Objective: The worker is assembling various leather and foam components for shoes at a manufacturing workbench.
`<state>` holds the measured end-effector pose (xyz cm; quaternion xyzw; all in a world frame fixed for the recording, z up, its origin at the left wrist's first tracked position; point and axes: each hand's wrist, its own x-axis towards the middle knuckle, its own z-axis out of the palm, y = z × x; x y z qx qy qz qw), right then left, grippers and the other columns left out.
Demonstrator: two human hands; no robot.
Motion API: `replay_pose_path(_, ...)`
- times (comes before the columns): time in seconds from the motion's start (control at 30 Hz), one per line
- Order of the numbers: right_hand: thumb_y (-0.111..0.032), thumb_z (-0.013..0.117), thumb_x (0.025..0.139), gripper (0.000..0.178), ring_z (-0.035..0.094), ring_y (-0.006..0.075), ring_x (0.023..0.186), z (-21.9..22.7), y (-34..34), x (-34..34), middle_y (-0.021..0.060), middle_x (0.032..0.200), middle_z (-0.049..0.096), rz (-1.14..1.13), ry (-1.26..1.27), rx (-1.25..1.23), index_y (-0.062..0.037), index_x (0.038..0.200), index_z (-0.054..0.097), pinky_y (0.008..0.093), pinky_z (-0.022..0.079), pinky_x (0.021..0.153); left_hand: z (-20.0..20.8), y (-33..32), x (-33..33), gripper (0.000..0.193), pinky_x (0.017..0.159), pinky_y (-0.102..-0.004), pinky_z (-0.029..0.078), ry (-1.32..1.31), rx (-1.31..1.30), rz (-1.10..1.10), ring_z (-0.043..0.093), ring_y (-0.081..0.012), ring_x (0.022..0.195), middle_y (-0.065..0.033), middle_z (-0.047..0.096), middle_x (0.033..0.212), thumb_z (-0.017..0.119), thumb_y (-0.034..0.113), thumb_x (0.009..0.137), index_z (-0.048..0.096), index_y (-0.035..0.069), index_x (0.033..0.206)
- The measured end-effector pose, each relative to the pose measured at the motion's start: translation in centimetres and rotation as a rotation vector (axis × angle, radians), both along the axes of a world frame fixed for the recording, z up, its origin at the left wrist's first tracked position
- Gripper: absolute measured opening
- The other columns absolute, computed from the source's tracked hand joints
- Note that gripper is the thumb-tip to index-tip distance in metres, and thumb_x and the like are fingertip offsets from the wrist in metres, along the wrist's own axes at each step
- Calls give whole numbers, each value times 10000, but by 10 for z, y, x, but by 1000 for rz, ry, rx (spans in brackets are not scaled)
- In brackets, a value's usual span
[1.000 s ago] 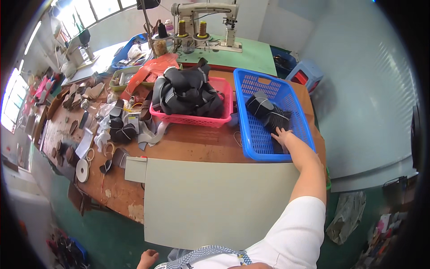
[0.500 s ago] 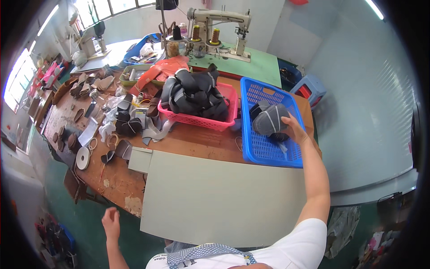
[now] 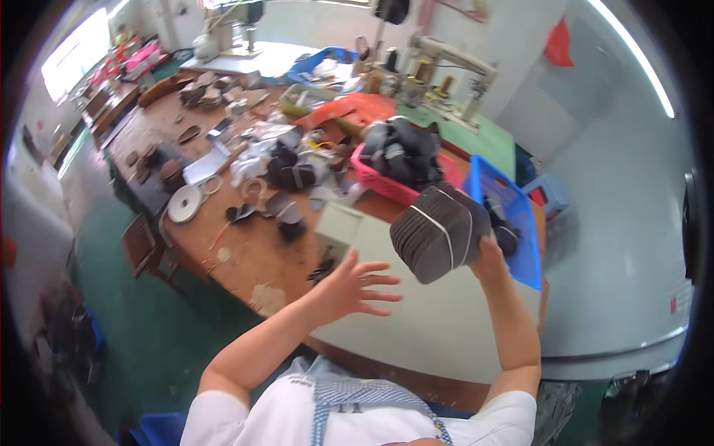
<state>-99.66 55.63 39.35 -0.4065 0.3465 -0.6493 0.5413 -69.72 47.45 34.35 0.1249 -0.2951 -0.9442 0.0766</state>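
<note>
My right hand (image 3: 489,258) grips a thick bundle of dark grey rounded flat pieces (image 3: 433,236), bound with a pale band. The bundle is held tilted above the pale grey-green board (image 3: 424,320) on the table. My left hand (image 3: 352,287) is held over the board's left part, to the left of the bundle. Its fingers are spread and it holds nothing. Just right of the bundle is the blue plastic basket (image 3: 529,256), with some dark pieces (image 3: 503,236) in it. The fingers of my right hand are partly hidden behind the bundle.
Behind the bundle, a pink basket (image 3: 387,192) is heaped with black pieces (image 3: 404,149). A white tape roll (image 3: 184,204) and scattered scraps lie on the brown table (image 3: 245,253). A sewing machine (image 3: 454,56) stands at the back; a chair (image 3: 145,241) is at the left.
My right hand has lifted the bundle out of the blue basket and brought it left over the board. My left hand has come up from the lower left and opened. The view has shifted.
</note>
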Motion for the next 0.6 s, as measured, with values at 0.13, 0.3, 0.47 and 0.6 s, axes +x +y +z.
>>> replay_pose_path(0.13, -221, 961, 550, 1286, 311, 222, 1455, 26, -21, 100, 79, 1572, 293, 149, 472, -149, -18, 1568, 201, 368, 261, 1177, -43, -29, 49, 974, 884, -565, 552, 339, 299, -105, 515, -399, 1308, -160, 491, 1478, 364, 844, 853, 384, 134, 1520)
replay_pose_path(0.3, -23, 837, 561, 1081, 356, 335, 1439, 50, -68, 206, 156, 1564, 334, 369, 1089, -273, -88, 1513, 330, 433, 360, 1143, -44, -58, 161, 894, 898, -495, 561, 115, 55, 44, 573, -299, 1252, -111, 538, 1433, 566, 708, 882, 359, 121, 1523)
replay_pose_path(0.47, -11, 713, 795, 833, 344, 308, 1460, -15, -114, 283, 164, 1561, 356, 272, 897, 66, -94, 1520, 312, 413, 330, 1166, -65, -96, 248, 765, 969, -349, 518, -190, -387, 692, 587, -193, 1191, -79, 585, 1300, 806, 195, 804, 400, 67, 1439)
replay_pose_path(0.6, -160, 692, 917, 747, 328, 250, 1458, -64, -150, 346, 137, 1542, 372, 371, 491, 238, -44, 1525, 276, 393, 276, 1186, -72, -112, 291, 813, 954, -301, 522, -288, -634, 938, 607, -141, 1127, -54, 593, 1216, 845, 48, 721, 389, 78, 1393)
